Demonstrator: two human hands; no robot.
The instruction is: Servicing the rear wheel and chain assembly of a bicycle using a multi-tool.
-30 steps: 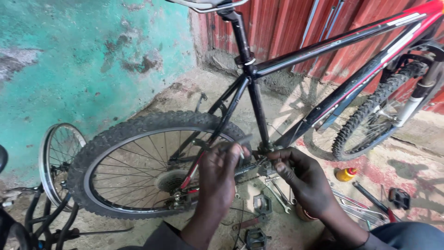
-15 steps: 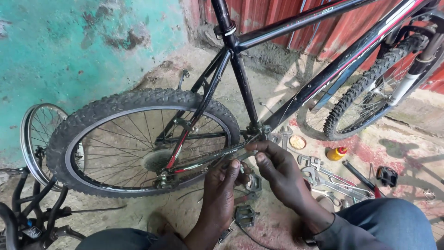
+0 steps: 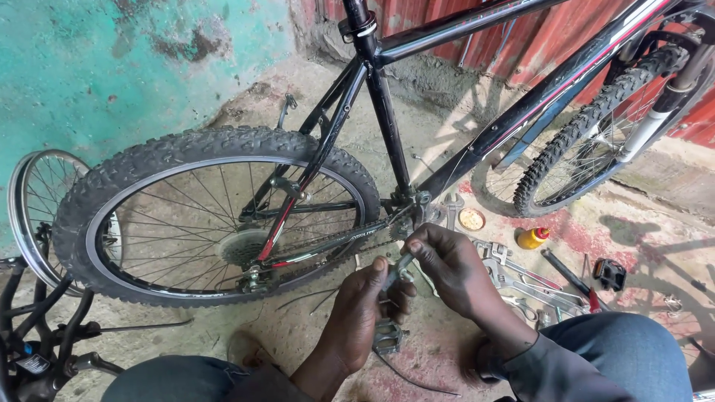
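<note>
Nearest the camera, the left hand (image 3: 361, 316) clenches around the grey metal crank arm (image 3: 398, 269), steadying it just above its boxy metal pedal (image 3: 387, 336), while the right hand (image 3: 447, 268) pinches the arm's upper end. Beyond, the black bicycle's knobbly rear wheel (image 3: 216, 212) stands upright; the fingers hide the crank's joint, and the strewn silver spanners (image 3: 521, 279) are partly hidden behind the right forearm.

small yellow bottle (image 3: 533, 237), on ground
</note>
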